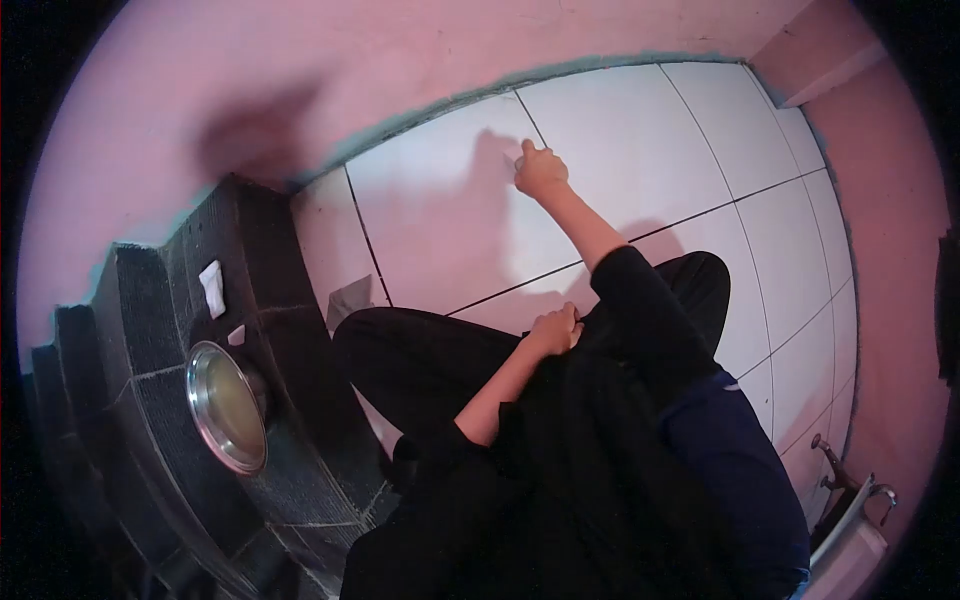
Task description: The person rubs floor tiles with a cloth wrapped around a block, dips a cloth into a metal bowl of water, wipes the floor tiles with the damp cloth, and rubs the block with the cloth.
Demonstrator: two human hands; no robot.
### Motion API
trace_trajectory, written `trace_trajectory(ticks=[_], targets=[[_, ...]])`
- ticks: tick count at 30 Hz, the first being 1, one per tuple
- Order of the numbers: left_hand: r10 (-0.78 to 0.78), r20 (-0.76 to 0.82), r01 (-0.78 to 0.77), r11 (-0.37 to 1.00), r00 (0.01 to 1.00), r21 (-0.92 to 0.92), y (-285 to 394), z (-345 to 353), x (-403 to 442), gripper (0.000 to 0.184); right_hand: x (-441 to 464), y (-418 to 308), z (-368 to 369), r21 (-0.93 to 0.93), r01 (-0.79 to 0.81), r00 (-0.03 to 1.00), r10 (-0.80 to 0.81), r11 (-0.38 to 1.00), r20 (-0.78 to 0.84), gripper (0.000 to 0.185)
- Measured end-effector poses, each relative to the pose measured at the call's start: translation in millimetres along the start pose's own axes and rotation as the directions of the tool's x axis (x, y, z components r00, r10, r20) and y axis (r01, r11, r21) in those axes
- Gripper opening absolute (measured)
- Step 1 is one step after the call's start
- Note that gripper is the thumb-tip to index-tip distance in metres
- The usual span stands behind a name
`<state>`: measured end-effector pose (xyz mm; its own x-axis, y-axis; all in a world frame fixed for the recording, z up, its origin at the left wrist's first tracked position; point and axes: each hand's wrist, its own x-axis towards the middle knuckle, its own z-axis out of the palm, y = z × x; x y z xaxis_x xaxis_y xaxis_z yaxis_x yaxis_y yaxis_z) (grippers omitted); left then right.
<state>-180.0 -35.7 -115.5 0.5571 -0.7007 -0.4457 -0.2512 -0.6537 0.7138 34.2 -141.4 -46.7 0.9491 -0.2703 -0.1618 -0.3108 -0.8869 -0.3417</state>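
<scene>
My right hand [541, 170] is stretched forward over the white floor tiles [620, 120], its fingers curled together. Something small and pale shows at its fingertips, too small to name. Close to my lap, my left hand [556, 329] has its fingers bent in beside the black cloth over my knees [430, 335]; what it holds, if anything, is hidden. A shadow of the raised arm falls on the tiles and the pink wall.
Dark tiled steps [290, 360] run down the left side. On them sit a metal bowl of cloudy liquid [238, 410], a folded white cloth [211, 289] and a small pale piece [237, 336]. Pink walls [420, 50] border the floor. Metal-handled furniture [850, 520] stands at lower right.
</scene>
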Motion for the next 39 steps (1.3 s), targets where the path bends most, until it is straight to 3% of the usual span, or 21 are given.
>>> trace_trajectory(ticks=[7,9,10,12,21,28,30,37,39], targets=[[-0.038,0.017,0.037,0.997,0.999,0.062,9,2,-5,0.030,-145,53,16,-0.004,0.031,0.999,-0.031,1.000,-0.027,0.048],[0.006,-0.006,-0.004,0.967,1.000,0.255,4,10,-2,0.031,-179,61,21,0.019,0.046,0.998,-0.045,0.999,-0.047,0.046],[0.006,0.002,-0.006,0.968,1.000,0.252,8,5,-5,0.031,-190,62,21,0.001,0.051,0.998,-0.051,0.999,-0.027,0.044],[0.029,0.126,-0.075,0.922,0.992,0.379,17,-3,-9,0.031,-190,59,20,-0.017,0.051,0.999,-0.051,0.999,0.003,0.042],[-0.045,-0.023,0.048,0.981,0.999,0.188,18,4,-5,0.026,-85,7,14,-0.059,0.000,1.000,0.002,0.998,0.025,0.043],[-0.063,0.044,0.055,0.982,0.997,0.178,18,1,-1,0.027,11,-29,7,-0.049,-0.055,0.998,0.055,0.997,0.006,0.034],[-0.064,0.062,0.059,0.996,0.996,0.072,15,-2,-1,0.028,29,-32,2,-0.070,-0.014,0.999,0.017,0.997,0.035,0.034],[-0.054,0.042,0.058,0.994,0.998,-0.091,3,1,3,0.029,-39,0,16,-0.069,0.051,0.998,-0.052,0.996,-0.019,0.050],[-0.102,0.103,0.101,0.995,0.989,0.020,14,-9,-2,0.032,-87,18,15,-0.066,0.048,0.999,-0.049,0.997,-0.005,0.047]])
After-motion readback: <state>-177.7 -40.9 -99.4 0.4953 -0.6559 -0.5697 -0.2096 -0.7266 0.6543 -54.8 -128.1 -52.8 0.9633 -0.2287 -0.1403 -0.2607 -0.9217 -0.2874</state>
